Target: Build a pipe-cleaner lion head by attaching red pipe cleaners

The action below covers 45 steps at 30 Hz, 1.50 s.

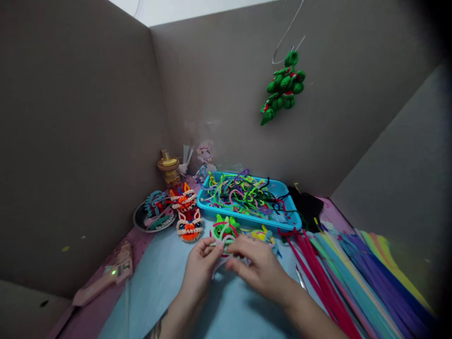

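Near the middle of the blue work surface, my left hand pinches a small looped piece of pale green and white pipe cleaners between thumb and fingers. From the right, my right hand curls its fingers around pale strands of the same piece, slightly blurred, and its palm faces down. Just beyond the fingertips lies a green pipe-cleaner figure with red edging, partly covered by the held piece. A yellow and blue figure lies behind my right hand, which hides part of it.
A blue tray of tangled pipe cleaners stands behind. Two orange lion-head figures and a metal bowl are left, above a pink glue gun. Straight pipe cleaners and tweezers lie right; a green ornament hangs above.
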### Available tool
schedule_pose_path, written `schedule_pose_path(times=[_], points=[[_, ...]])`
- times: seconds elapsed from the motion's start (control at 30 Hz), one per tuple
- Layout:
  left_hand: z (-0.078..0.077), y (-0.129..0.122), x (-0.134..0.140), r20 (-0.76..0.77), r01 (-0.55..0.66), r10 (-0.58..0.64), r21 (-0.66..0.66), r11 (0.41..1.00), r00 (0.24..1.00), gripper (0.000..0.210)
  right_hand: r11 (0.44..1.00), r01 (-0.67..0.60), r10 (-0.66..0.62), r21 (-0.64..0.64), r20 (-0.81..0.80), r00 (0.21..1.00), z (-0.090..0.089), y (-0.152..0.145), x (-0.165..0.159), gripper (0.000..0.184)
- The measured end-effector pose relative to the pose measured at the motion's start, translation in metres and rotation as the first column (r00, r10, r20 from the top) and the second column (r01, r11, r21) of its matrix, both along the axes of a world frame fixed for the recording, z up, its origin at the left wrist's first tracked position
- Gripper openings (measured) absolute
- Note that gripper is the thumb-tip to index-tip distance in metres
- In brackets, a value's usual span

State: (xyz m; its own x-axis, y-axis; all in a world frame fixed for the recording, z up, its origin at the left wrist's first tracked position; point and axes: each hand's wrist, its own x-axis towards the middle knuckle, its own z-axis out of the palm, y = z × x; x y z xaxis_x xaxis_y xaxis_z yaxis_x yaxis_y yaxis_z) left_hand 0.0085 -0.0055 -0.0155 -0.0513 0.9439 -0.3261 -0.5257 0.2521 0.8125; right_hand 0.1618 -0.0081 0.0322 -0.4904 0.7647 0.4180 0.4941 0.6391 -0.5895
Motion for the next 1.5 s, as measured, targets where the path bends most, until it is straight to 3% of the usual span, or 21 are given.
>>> schedule_pose_path(times=[0.1,0.37,0.57,0.93,1.1,1.23,1.37,1.5], points=[[0.001,-0.004,0.004,-0.021,0.056,-0.056,0.005,0.998,0.998,0.042,0.978,0.171,-0.174,0.121,0.019,0.985,-0.009,0.008,0.002,0.016],[0.003,-0.005,0.007,0.04,0.076,-0.075,-0.024,0.997,0.996,0.039,0.952,0.187,-0.227,0.241,0.152,0.962,-0.023,0.013,-0.002,0.017],[0.004,-0.005,0.006,-0.033,0.039,-0.04,-0.024,0.999,0.999,0.042,0.951,0.201,-0.225,0.233,0.078,0.971,-0.029,0.014,-0.003,0.018],[0.008,-0.001,0.001,-0.219,0.05,-0.03,0.085,0.995,0.975,0.038,0.981,0.193,-0.193,0.004,-0.049,0.98,-0.031,0.02,-0.003,0.014],[0.008,-0.004,0.002,-0.336,0.081,-0.024,0.158,0.984,0.942,0.031,0.964,0.22,-0.237,-0.151,-0.105,0.966,-0.025,0.02,-0.002,0.015],[0.004,-0.005,0.002,-0.396,0.111,-0.026,0.193,0.975,0.918,0.027,0.952,0.248,-0.267,-0.181,-0.092,0.959,-0.027,0.02,-0.006,0.014],[0.004,-0.003,0.002,-0.381,0.111,-0.034,0.182,0.977,0.924,0.029,0.932,0.249,-0.291,-0.263,-0.136,0.947,-0.032,0.023,-0.006,0.016],[0.006,0.002,0.001,-0.265,0.008,0.027,0.129,0.992,0.964,0.035,0.942,0.173,-0.237,-0.288,-0.203,0.95,-0.026,0.027,0.003,0.018]])
